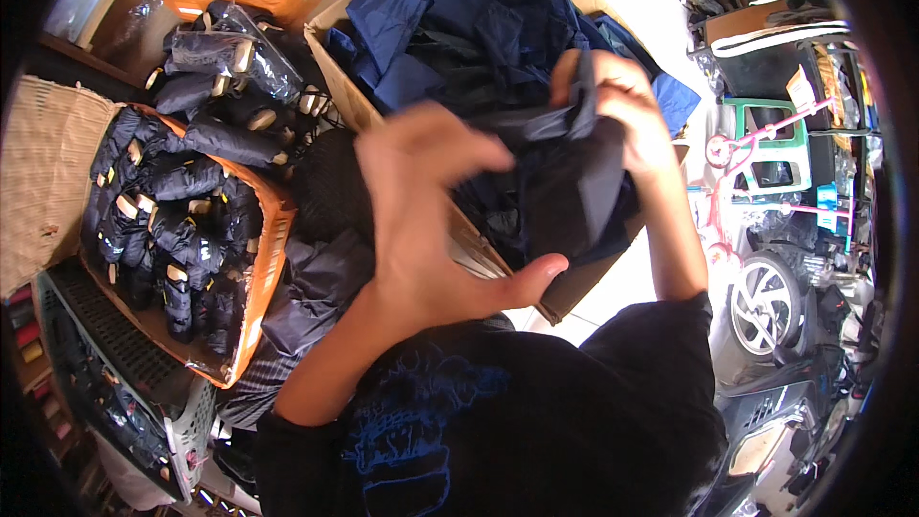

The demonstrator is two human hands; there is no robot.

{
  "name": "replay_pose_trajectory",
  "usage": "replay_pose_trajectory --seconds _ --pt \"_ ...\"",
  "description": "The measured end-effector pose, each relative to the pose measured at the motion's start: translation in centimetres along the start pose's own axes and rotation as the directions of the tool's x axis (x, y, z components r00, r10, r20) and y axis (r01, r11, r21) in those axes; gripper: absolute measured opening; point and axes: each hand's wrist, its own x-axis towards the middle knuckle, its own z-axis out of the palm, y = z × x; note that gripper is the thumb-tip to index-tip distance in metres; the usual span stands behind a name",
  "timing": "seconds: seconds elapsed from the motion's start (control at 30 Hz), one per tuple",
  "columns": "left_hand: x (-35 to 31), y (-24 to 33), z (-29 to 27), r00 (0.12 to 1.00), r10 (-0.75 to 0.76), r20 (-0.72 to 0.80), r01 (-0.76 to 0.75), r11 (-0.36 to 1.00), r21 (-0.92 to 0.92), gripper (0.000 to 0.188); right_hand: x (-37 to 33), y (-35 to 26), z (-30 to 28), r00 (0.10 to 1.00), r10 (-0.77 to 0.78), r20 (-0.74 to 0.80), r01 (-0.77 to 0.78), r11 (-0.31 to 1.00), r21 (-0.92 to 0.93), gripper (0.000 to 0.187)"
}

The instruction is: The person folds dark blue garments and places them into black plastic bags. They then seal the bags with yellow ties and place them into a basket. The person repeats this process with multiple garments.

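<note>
Dark navy fabric piece [565, 187], thin and slack, held up over the open cardboard box [340, 72] near picture centre, slightly toward 3 o'clock; right hand [622, 110] at about 1 o'clock clamps its upper edge, fingers closed on a bunched fold, while left hand [421, 220] at centre spreads against the cloth, thumb hooked under the lower edge, fingers apart and only partly closed on it. Box beneath, running from 11 to 2 o'clock, holds a heap of blue folded fabric [450, 10]. At 9 o'clock, an orange tray [273, 258] packed with rolled dark bundles [168, 220], each with a pale end; more such bundles, in clear wrap [230, 53], lie at 10 o'clock. Woven mat [48, 172] at the far 9 o'clock rim; grey plastic crate [115, 364] at 7 o'clock. Pink and green child's tricycle [756, 158] at 3 o'clock, well apart from the work. Handling judgement: slack cloth of this kind folds cleanly when the upper grip keeps steady tension and the open hand smooths the panel flat before each turn; edges are best aligned first, as a loose corner would spoil a tight roll
</note>
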Motion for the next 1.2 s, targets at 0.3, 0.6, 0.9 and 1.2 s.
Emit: replay_pose_trajectory --seconds 0.3,0.6,0.9,1.2 --pt "-5.7 1.1 -6.1 0.808 -0.572 -0.140 0.520 0.804 -0.289 0.047 1.6 -3.9 9.9 0.914 -0.314 0.256 0.394 0.835 -0.384 0.013" --pt "-23.7 0.0 -12.9 0.529 -0.842 -0.104 0.769 0.425 0.477 0.060 -1.7 -9.7 11.7 0.431 -0.790 0.436 0.897 0.429 -0.111 0.021" --pt "-28.6 0.1 -11.4 0.590 -0.788 -0.174 0.774 0.491 0.398 0.060 -2.4 -12.7 14.5 0.295 -0.761 0.578 0.941 0.336 -0.037 0.029" --pt "-30.4 0.6 -12.4 0.674 -0.631 -0.384 0.737 0.616 0.280 0.026 -5.7 -16.0 20.6 0.553 -0.595 0.584 0.801 0.573 -0.175 0.015"
